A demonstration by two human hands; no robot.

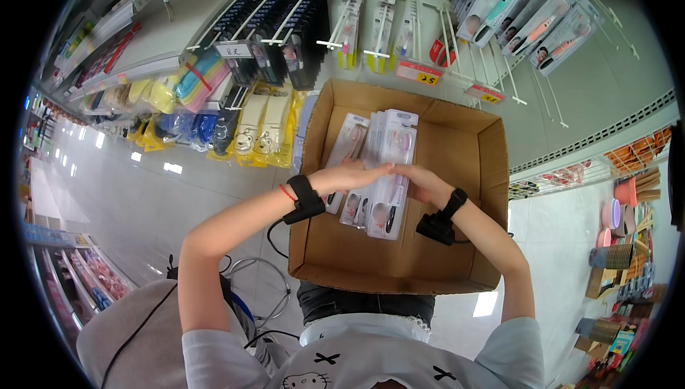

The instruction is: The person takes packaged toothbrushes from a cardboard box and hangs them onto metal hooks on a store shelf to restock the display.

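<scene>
A cardboard box stands before me, its near edge against my body. In it several clear blister packs of a long-handled item stand stacked on edge, side by side. My left hand lies across the packs and grips them from the left. On the stack's right side my right hand holds the outermost pack, its fingers partly hidden. The fingertips of both hands meet over the top of the stack. Another blister pack leans at the left, partly beneath my left hand.
Beyond the box, shelf hooks carry hanging packs, including brushes in large blister packs. Packaged gloves or sleeves hang at the left. A person's grey clothing is close on my left, with a coiled cable on the floor.
</scene>
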